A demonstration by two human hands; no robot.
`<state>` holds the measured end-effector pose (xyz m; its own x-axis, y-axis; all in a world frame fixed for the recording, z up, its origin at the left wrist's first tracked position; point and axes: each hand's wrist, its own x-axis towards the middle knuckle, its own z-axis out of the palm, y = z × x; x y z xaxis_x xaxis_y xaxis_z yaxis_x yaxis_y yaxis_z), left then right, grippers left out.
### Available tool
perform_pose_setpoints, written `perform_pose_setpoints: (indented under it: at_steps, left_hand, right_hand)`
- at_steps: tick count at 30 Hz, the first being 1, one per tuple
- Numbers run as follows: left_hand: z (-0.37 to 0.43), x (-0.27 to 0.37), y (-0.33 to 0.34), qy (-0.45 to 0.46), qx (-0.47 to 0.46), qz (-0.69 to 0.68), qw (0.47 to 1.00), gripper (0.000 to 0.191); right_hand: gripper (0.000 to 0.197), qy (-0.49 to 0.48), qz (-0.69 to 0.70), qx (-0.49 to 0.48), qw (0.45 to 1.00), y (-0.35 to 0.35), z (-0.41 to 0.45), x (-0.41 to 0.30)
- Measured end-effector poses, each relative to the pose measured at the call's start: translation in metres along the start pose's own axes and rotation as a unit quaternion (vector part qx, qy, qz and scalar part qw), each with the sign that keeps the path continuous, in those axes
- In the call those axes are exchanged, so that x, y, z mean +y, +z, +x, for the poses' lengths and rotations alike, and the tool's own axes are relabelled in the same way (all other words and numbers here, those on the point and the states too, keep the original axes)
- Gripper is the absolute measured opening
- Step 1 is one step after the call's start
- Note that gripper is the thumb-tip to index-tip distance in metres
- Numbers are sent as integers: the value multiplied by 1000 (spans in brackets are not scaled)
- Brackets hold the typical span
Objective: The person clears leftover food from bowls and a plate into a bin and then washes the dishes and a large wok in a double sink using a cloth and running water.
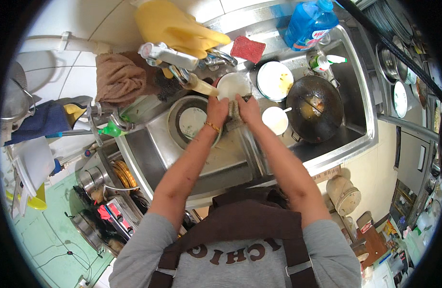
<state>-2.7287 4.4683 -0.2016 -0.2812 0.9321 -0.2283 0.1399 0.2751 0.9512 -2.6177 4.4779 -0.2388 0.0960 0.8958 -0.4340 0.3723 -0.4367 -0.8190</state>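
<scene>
Over the divider of the double steel sink [211,162], my left hand [217,112] and my right hand [248,109] are close together, both gripping a wrung-looking mesh cloth [235,114]. Just beyond them sits a white bowl [233,85], beneath the faucet's spout [199,85]. A metal basin [174,108] with a patterned plate [193,123] in it stands in the left sink, beside my left wrist. To the right of my right hand are a soiled white plate [275,81], a white bowl with a spoon [275,121] and a dark wok [303,108] holding cloudy liquid.
Yellow rubber gloves [174,27] hang over the faucet. A red scouring pad [247,49] and a blue detergent bottle [309,27] are on the back ledge. A brown towel [118,80] and a green bottle [113,128] are at the left. A black cable [393,46] crosses the upper right.
</scene>
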Motion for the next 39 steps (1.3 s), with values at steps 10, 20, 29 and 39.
perform_pose_setpoints:
  at_steps: [10, 20, 29, 39]
  left_hand:
    - [3, 17, -20, -230, -196, -219, 928, 55]
    - [7, 29, -20, -188, -281, -49, 940, 56]
    - [-12, 11, 10, 65, 31, -13, 997, 43]
    - [37, -10, -22, -61, -117, 76, 988, 28]
  right_hand:
    - [44, -227, -129, -120, 958, -87, 7, -62]
    - [44, -436, -238, -270, 825, -63, 36, -65]
    - [36, 129, 287, 116, 942, 33, -27, 4]
    - [23, -192, -86, -17, 977, -16, 2, -33]
